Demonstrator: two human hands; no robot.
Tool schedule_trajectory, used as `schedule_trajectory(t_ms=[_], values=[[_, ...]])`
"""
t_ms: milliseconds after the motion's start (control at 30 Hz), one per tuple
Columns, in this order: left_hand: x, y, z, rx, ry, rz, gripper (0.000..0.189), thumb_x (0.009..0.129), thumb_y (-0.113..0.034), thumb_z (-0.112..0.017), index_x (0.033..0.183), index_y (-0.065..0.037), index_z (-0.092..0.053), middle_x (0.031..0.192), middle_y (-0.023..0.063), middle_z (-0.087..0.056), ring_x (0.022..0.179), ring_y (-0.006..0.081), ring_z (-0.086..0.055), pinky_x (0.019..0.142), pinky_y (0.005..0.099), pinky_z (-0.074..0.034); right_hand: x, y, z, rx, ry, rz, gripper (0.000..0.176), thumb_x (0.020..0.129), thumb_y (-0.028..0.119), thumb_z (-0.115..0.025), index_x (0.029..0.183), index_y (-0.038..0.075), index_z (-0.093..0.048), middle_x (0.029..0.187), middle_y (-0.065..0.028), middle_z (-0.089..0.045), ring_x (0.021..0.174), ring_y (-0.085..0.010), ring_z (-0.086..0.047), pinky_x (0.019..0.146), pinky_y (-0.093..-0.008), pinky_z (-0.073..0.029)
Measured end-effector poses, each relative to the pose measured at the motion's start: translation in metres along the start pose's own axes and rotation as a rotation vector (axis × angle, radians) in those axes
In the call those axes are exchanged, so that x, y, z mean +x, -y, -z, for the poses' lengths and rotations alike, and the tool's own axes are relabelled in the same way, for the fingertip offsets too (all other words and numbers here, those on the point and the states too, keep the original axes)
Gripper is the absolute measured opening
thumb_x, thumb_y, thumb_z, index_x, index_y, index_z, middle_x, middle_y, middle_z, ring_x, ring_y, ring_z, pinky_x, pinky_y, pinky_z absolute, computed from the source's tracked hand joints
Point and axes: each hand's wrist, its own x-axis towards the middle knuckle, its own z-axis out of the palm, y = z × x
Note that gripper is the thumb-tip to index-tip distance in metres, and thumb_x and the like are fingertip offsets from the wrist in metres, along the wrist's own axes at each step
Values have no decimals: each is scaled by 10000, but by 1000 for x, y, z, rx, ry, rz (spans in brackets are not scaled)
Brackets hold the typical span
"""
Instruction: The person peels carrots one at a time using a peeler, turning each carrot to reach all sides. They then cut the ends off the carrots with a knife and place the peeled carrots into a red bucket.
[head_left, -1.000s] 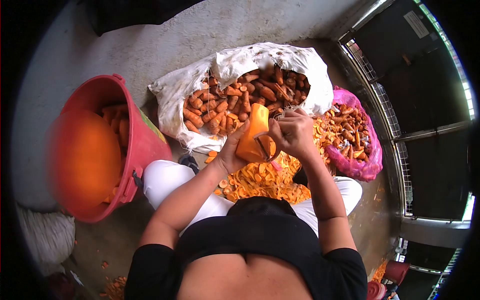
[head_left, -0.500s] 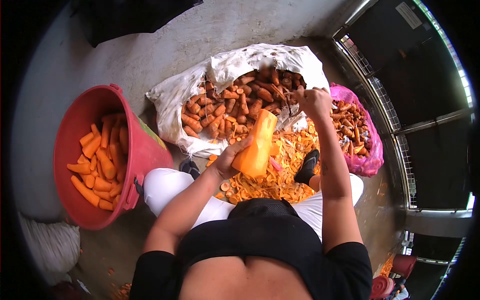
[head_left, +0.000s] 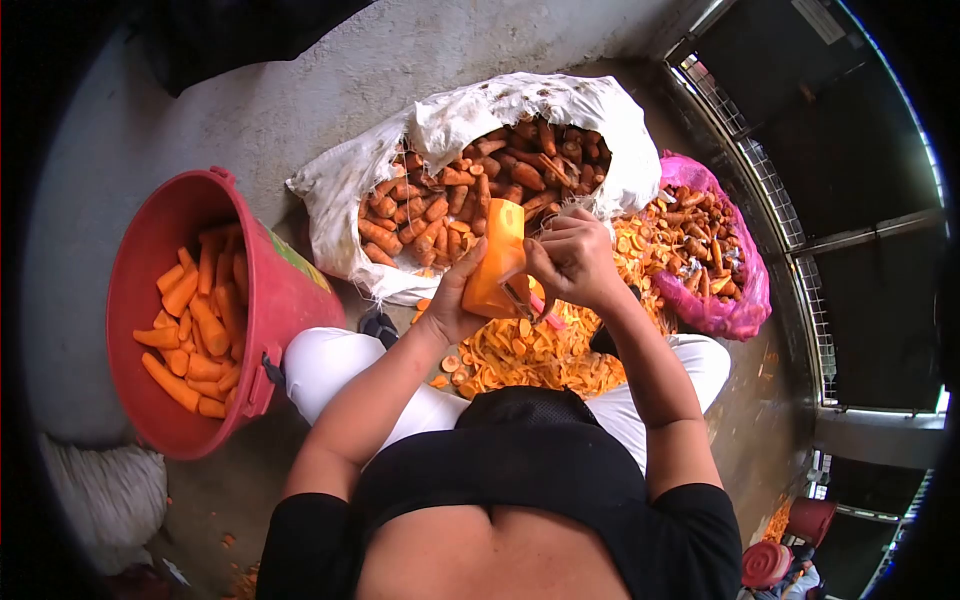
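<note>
A large peeled orange piece (head_left: 496,262), thick and upright, is wrapped by the fingers of my left hand (head_left: 459,295) in front of my body. My right hand (head_left: 577,258) is closed close to its right side. A peeler (head_left: 518,297) with a metal blade lies against the lower right of the piece and seems to be in my right hand, its grip partly hidden. Below and around both hands lies a heap of orange peelings (head_left: 545,358). Behind them an open white sack (head_left: 335,205) holds many unpeeled carrots (head_left: 410,215).
At the left a red bucket (head_left: 135,265) holds peeled carrots (head_left: 205,335). A pink sack (head_left: 748,300) of carrot pieces stands at the right. Dark panels (head_left: 860,330) line the right side. Part of another person (head_left: 800,578) shows at the lower right, beside red containers (head_left: 808,520).
My right hand has come down and left to the orange piece from above the white sack. My left hand and the piece have shifted slightly left, and the piece is more upright.
</note>
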Motion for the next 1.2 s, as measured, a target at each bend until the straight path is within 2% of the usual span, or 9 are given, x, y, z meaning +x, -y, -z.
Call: schedule_trajectory(t_ms=[267,400,567,600,633,700,833,1100,1200], values=[[-2,-1,11,-2,52,49,480,954,-362,-522,1312,-53,-437,1127,88,-601,1010,180,-628,883,350,-540,3,-21,-7,-87,101,-7,391,848,212,-574,462,146,-560,395,-11,-420,430,-148,-437,571,-317,-425],[-4,6,12,56,8,39,532,959,-397,-492,1336,-30,-415,1140,151,-605,1011,238,-634,881,370,-532,-1,-94,-6,-417,-24,-302,439,890,311,-539,490,152,-624,407,0,-481,422,-117,-483,618,-340,-482],[-2,-2,10,-34,92,59,572,957,-422,-474,1348,-12,-397,1118,251,-599,997,296,-640,873,406,-523,7,-73,18,-552,-196,-483,412,886,340,-519,580,141,-708,488,-40,-584,476,-168,-571,667,-347,-478],[-3,-5,2,-28,74,47,524,940,-406,-519,1311,-45,-441,1109,118,-622,966,218,-651,846,391,-550,9,-62,22,-429,-83,-616,404,889,344,-525,595,145,-718,492,-26,-586,469,-154,-557,639,-348,-479],[-1,-4,4,-73,30,33,505,946,-403,-506,1304,-52,-447,1101,111,-623,961,216,-650,844,392,-550,8,-52,23,-302,30,-745,396,891,349,-532,610,150,-727,496,-13,-587,461,-140,-544,612,-348,-479],[4,-2,14,-164,-60,0,469,958,-398,-481,1290,-67,-457,1085,97,-626,951,212,-650,839,393,-550,-1,-39,14,-191,-62,-409,364,899,300,-535,621,166,-728,504,5,-584,514,-121,-554,575,-313,-466],[5,0,21,-163,18,4,476,973,-427,-435,1315,-95,-452,1108,79,-621,960,210,-644,846,396,-537,6,-5,8,-48,-2,-107,312,821,210,-604,523,131,-649,472,-19,-533,482,-174,-507,568,-331,-412],[-4,-4,2,-131,29,13,440,971,-345,-453,1299,-51,-444,1117,100,-604,950,217,-649,842,391,-553,17,2,3,-43,71,161,343,796,128,-629,468,114,-530,441,-6,-462,459,-190,-442,500,-340,-322],[-8,-5,17,-113,179,103,499,963,-405,-453,1319,-56,-445,1141,114,-601,999,235,-632,867,419,-533,19,-26,-5,-138,-22,45,353,821,128,-603,470,115,-572,442,-3,-488,452,-172,-473,537,-310,-398]])
